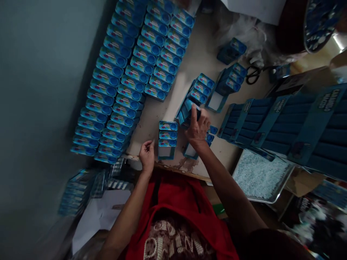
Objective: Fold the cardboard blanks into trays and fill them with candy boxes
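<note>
My right hand [198,126] is closed on a small blue box [187,110], tilted at the near end of a display carton. Three more blue boxes [200,89] stand upright behind it in that carton. My left hand [147,156] hovers at the table's front edge, fingers curled together; whatever they may pinch is too small to make out. Between my hands stands an open carton [166,152] with three blue boxes [168,134] in its far part and a bare white floor nearer me. Another part-filled carton [190,151] is partly hidden under my right wrist.
Long rows of blue boxes [130,90] cover the table's left side. At the back right are a part-filled carton [217,101], black-handled scissors [253,75] and clear plastic. Packed blue cartons [282,122] line the right, above a metal tray [279,195] of pale wrapped pieces.
</note>
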Available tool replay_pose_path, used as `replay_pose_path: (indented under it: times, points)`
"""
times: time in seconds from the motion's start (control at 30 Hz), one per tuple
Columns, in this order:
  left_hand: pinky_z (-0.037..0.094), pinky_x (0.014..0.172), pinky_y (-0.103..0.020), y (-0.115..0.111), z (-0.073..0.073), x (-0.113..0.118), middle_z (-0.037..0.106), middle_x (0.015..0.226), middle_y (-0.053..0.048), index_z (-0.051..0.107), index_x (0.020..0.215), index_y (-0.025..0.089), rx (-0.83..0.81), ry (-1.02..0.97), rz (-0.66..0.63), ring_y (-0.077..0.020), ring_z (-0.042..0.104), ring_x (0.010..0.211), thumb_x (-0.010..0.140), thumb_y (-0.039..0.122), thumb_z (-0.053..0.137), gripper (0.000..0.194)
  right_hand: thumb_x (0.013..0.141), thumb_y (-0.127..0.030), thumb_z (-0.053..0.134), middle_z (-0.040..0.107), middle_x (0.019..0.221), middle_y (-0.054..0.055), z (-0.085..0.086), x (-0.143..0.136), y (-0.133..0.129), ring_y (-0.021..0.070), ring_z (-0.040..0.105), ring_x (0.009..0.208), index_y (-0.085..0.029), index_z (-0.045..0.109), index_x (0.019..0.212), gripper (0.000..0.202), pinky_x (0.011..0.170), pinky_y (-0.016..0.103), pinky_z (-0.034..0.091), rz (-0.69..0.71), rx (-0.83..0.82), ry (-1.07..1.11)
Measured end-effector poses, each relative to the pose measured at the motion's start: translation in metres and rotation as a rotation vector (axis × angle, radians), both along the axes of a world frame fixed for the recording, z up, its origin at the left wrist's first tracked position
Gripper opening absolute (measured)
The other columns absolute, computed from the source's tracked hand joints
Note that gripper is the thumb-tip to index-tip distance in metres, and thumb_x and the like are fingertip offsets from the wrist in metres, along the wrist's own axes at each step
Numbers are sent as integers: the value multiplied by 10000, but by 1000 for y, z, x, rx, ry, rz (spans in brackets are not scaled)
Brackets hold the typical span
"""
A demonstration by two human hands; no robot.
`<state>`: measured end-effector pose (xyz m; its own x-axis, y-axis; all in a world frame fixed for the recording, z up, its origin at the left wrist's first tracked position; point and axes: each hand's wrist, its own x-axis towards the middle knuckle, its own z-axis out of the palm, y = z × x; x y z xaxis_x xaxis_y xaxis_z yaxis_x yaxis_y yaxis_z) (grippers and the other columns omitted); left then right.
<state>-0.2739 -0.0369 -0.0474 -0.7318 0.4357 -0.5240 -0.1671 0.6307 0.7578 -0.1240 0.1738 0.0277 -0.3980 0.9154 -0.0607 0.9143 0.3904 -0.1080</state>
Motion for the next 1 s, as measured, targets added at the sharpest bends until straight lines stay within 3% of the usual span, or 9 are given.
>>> replay_pose_path:
  times: [0.13,0.3,0.47,0.77,0.87,1.0]
  points:
    - [576,843,-305,1,-3,-5,750,957,-83,696,1100,165,-20,-19,-16,-199,717,899,876,512,687,412,880,-263,620,421,1566,223,4,-6,16,398,392,1441,-180,299,1717,901,1239,650,333,59,-9,-54]
    - [553,791,-289,-2,-9,-9,735,878,-48,694,1086,183,-54,-61,-44,-191,711,833,868,498,707,383,917,-360,632,375,1569,284,0,-9,40,400,343,1469,-58,258,1696,915,1254,625,287,78,-49,-110]
    - [534,775,-270,-6,-14,-14,737,848,-29,693,1094,192,-69,-100,-81,-172,698,790,880,464,703,346,892,-448,638,420,1506,244,2,-11,38,401,413,1383,-124,293,1698,934,1169,629,362,40,-23,-107]
    - [485,701,-272,3,-9,-20,737,799,-13,697,1034,212,-145,-82,-129,-168,666,708,856,464,720,310,914,-602,603,439,1545,243,-4,-16,35,425,393,1433,-142,310,1704,960,1223,693,269,-8,2,-133]
    - [499,704,-275,0,-6,-23,736,804,-18,685,1044,211,-148,-111,-149,-171,668,714,845,488,706,342,925,-605,627,395,1631,249,3,-18,34,451,312,1537,-144,314,1708,960,1263,701,199,-9,1,-169]
    - [517,699,-276,-15,-9,-32,739,809,-23,683,1077,198,-140,-189,-197,-179,675,731,777,524,740,447,897,-516,732,185,1781,234,13,-29,37,452,97,1666,-157,247,1738,1035,1305,669,135,53,-30,-200]
